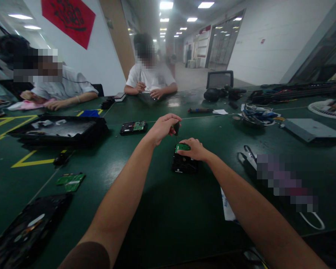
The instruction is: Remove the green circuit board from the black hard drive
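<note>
A black hard drive [182,165] with a green circuit board [183,147] on its far part lies on the green table in front of me. Above its far left corner, my left hand [165,128] is closed round the dark handle of a screwdriver [176,129], held upright with its thin shaft pointing down at the board's edge. Whether the tip touches a screw is too small to tell. My right hand [195,149] rests on the drive, thumb on the board and fingers round its far side, gripping it. Another hard drive [133,127] lies beyond my left forearm.
On the left are a black tray [58,129], loose green circuit boards [71,181] and a black casing [30,228]. To the right lie a cable bundle [259,114], a grey metal box [315,129] and a strap [310,220]. Two people sit across the table.
</note>
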